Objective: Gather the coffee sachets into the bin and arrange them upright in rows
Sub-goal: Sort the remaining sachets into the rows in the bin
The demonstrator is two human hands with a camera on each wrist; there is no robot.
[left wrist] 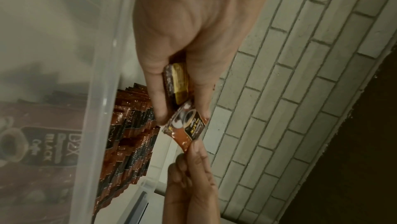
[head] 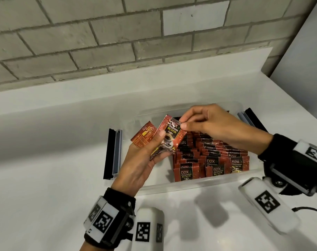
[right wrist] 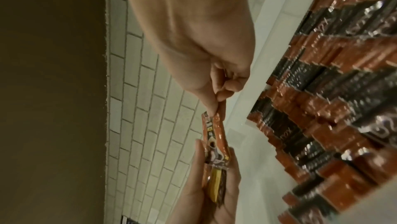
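Note:
A clear plastic bin point(head: 190, 186) stands on the white counter, its right half filled with red and black coffee sachets point(head: 212, 160) upright in rows. Over the bin's left part, my left hand point(head: 145, 156) holds a few loose sachets fanned out; one shows its back label point(head: 144, 135). My right hand point(head: 195, 122) pinches the top corner of the front sachet point(head: 172, 133), which my left thumb still presses. The left wrist view shows that sachet point(left wrist: 189, 125) between both hands; the right wrist view shows it point(right wrist: 214, 136) edge-on beside the rows point(right wrist: 333, 109).
Two black and grey clip handles lie at the bin's ends, one on the left point(head: 112, 154) and one on the right point(head: 250, 118). A grey brick wall point(head: 117, 42) rises behind the counter. A black cable point(head: 306, 209) runs at the right front.

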